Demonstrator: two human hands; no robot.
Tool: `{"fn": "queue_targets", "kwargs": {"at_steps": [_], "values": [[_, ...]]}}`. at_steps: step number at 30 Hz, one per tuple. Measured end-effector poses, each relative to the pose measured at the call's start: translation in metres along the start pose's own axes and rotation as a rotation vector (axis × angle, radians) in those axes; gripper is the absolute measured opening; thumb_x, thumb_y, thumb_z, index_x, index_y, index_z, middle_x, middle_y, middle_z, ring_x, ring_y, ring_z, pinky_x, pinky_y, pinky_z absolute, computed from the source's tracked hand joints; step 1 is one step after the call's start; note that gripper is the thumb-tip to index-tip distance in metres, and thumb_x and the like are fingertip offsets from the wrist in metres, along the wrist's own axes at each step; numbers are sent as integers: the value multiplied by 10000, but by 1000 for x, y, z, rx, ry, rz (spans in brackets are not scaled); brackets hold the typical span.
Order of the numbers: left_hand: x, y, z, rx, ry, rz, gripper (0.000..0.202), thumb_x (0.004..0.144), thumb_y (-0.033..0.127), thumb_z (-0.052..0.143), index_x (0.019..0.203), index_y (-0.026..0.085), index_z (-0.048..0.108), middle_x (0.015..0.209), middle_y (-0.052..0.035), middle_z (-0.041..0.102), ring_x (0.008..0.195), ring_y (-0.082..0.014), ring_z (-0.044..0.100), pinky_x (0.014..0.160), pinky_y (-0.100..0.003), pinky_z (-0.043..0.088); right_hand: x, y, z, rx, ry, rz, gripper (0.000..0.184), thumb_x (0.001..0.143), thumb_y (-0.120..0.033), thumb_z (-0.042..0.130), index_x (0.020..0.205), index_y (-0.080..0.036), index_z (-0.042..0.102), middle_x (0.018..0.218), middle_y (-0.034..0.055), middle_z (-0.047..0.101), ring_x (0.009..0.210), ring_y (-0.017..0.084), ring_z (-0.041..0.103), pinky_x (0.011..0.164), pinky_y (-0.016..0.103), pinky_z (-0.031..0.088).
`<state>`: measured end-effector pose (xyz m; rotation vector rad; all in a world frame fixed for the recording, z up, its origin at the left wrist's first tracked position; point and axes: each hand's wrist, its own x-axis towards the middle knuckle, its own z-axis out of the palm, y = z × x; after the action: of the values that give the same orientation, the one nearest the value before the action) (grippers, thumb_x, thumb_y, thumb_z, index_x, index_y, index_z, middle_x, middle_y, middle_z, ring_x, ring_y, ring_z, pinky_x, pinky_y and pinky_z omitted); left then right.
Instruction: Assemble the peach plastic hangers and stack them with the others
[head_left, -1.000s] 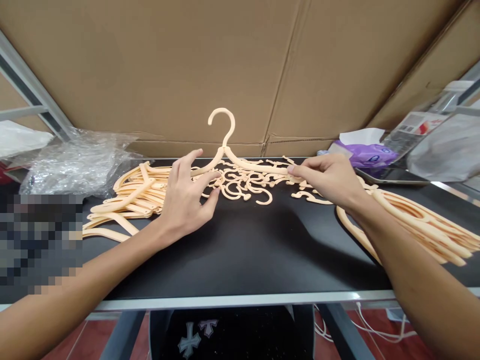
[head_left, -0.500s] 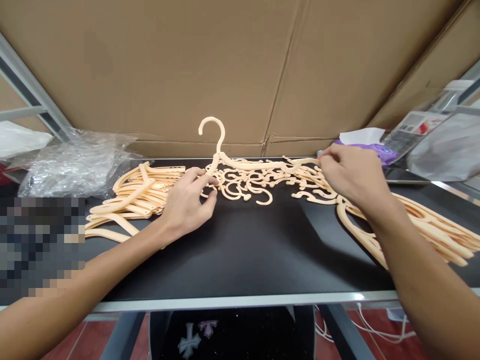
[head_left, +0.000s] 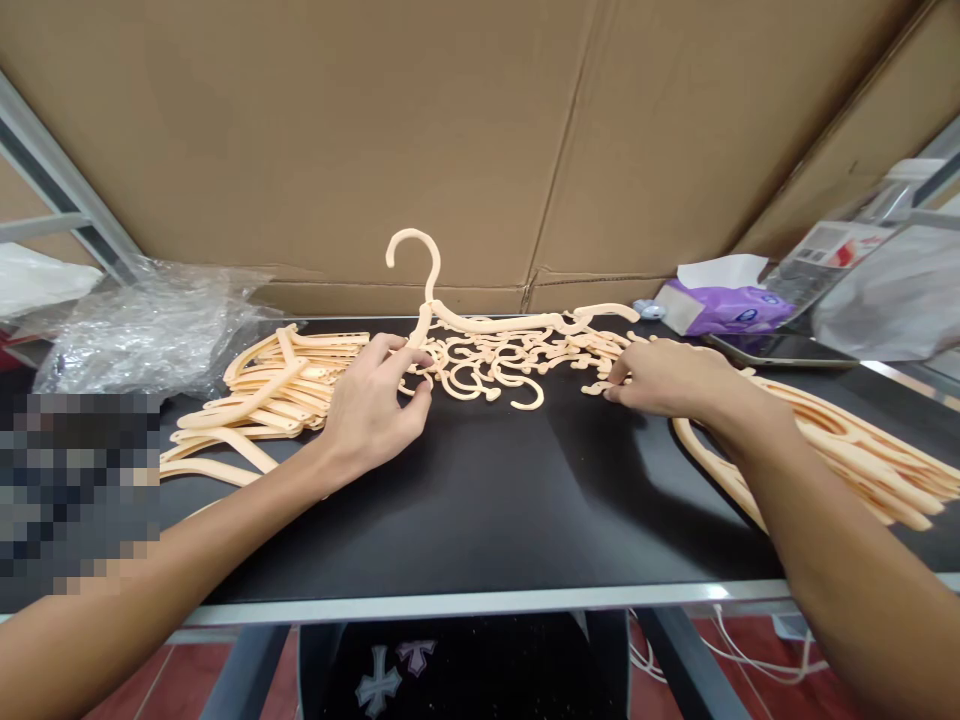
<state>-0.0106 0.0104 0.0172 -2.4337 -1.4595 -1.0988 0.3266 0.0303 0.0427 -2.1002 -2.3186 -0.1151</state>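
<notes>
A peach plastic hanger (head_left: 495,322) stands on the black table (head_left: 480,510), hook up, in front of the cardboard wall. My left hand (head_left: 371,405) is closed, pinching the hanger just below its hook. My right hand (head_left: 667,380) is off the hanger and lies low on the table. Its thumb and forefinger are pinched on a small peach clip piece (head_left: 598,388) at the edge of a heap of loose hooks and clips (head_left: 495,370).
Peach hanger arms are stacked at the left (head_left: 262,390) and at the right (head_left: 847,450). Crumpled clear plastic (head_left: 150,325) lies at the back left. A purple tissue pack (head_left: 720,305), a phone (head_left: 780,348) and a plastic bag (head_left: 885,290) are at the back right.
My right hand let go of the hanger's right arm and dropped to the small pieces on the table. The hanger shifted left, held by my left hand.
</notes>
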Motion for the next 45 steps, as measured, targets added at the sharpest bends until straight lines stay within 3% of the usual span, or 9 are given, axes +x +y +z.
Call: {"fn": "queue_targets", "kwargs": {"at_steps": [3, 8, 14, 20, 23, 28, 35, 40, 45], "values": [[-1, 1, 0, 5, 2, 1, 204, 882, 250, 567, 1033, 181, 683, 1124, -85, 618, 963, -224, 615, 863, -391, 522, 0, -9, -4, -61, -113, 28, 186, 775, -276, 585, 805, -229, 763, 850, 105, 737, 818, 278, 656, 650, 342, 374], [-1, 1, 1, -1, -1, 5, 201, 878, 241, 567, 1034, 181, 679, 1130, -90, 617, 990, -231, 615, 875, -401, 526, -3, -23, -13, 87, -19, -41, 136, 782, -342, 631, 799, -219, 686, 770, 50, 719, 729, 218, 631, 603, 298, 357], [-1, 1, 2, -8, -9, 26, 205, 893, 238, 554, 1046, 172, 674, 1121, -97, 620, 1033, -242, 614, 913, -417, 523, -12, -37, -20, 693, 26, -243, 164, 758, -336, 681, 714, -213, 581, 633, -17, 644, 606, 139, 583, 607, 267, 437], [-3, 2, 2, -14, -23, 37, 234, 905, 235, 525, 1073, 176, 677, 1144, -108, 622, 1090, -260, 616, 929, -428, 526, -21, -53, -24, 1160, 95, -221, 225, 692, -321, 772, 680, -192, 588, 642, 14, 671, 535, 123, 592, 532, 260, 481], [-4, 2, 2, 2, -58, 64, 288, 877, 179, 497, 1104, 186, 675, 1186, -104, 623, 1112, -260, 612, 950, -427, 521, -28, -68, -21, 1226, 179, -239, 257, 727, -374, 795, 686, -185, 625, 650, 19, 677, 511, 109, 566, 500, 256, 469], [-4, 5, -3, -27, -112, 103, 388, 832, 165, 452, 1150, 154, 674, 1219, -121, 612, 1117, -288, 607, 982, -471, 496, -40, -95, -15, 1159, 294, -306, 241, 792, -331, 766, 649, -172, 655, 623, 7, 643, 514, 96, 539, 484, 241, 444], [-4, 11, -8, -133, -140, 184, 355, 955, 312, 437, 1158, 123, 660, 1208, -143, 611, 1080, -279, 596, 930, -433, 488, -32, -134, -21, 1423, -19, -238, 263, 733, -393, 799, 718, -139, 732, 686, 34, 684, 527, 98, 564, 438, 217, 455], [-2, 9, -5, -118, -79, 147, 349, 1043, 328, 359, 902, 158, 629, 1032, -106, 627, 938, -221, 592, 843, -364, 470, -21, -150, -12, 1555, -12, -248, 224, 758, -359, 773, 766, -136, 759, 755, 48, 704, 616, 116, 612, 455, 204, 472], [-1, 4, 0, -96, -81, 119, 333, 1050, 292, 347, 825, 171, 562, 909, -74, 607, 830, -203, 566, 761, -343, 444, -18, -144, -5, 1600, -75, -75, 205, 824, -324, 734, 846, -123, 771, 814, 93, 746, 649, 135, 650, 477, 202, 488]]}}
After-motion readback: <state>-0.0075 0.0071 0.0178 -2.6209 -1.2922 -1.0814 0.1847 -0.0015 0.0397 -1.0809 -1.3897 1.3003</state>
